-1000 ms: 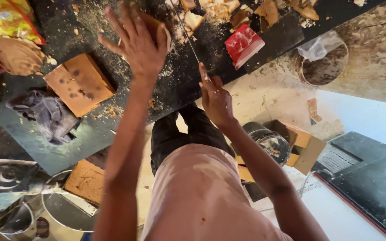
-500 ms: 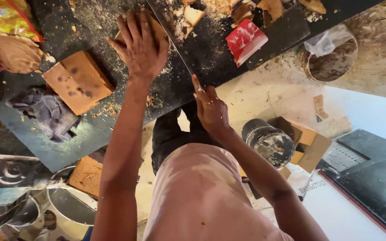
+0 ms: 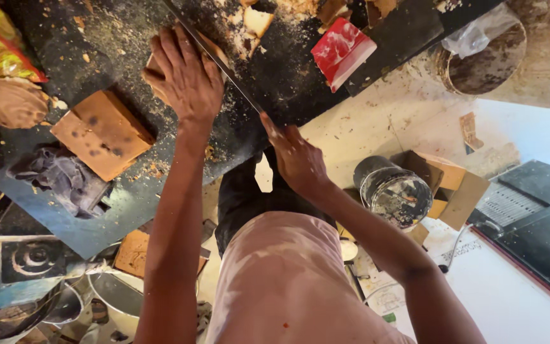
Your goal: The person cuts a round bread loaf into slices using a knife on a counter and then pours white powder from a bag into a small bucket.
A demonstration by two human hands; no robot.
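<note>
My left hand (image 3: 186, 76) lies flat, fingers spread, on a brown block (image 3: 214, 52) resting on a dark, crumb-strewn slab (image 3: 275, 70). My right hand (image 3: 294, 156) grips the handle end of a long thin blade (image 3: 214, 60), which runs diagonally up past my left hand across the block. A second orange-brown block (image 3: 100, 134) with dark spots lies to the left of my left hand on the same slab.
A red and white packet (image 3: 342, 51) lies on the slab's right part. Grey cloth (image 3: 65, 175) sits below the spotted block. On the floor are a paint-smeared tin (image 3: 394, 191), a cardboard box (image 3: 453, 188), metal bowls (image 3: 112, 293) and a round tub (image 3: 485, 57).
The view has shifted; my left hand and the block sit lower in the frame. My right hand has drawn the blade downward toward my body along the block.
</note>
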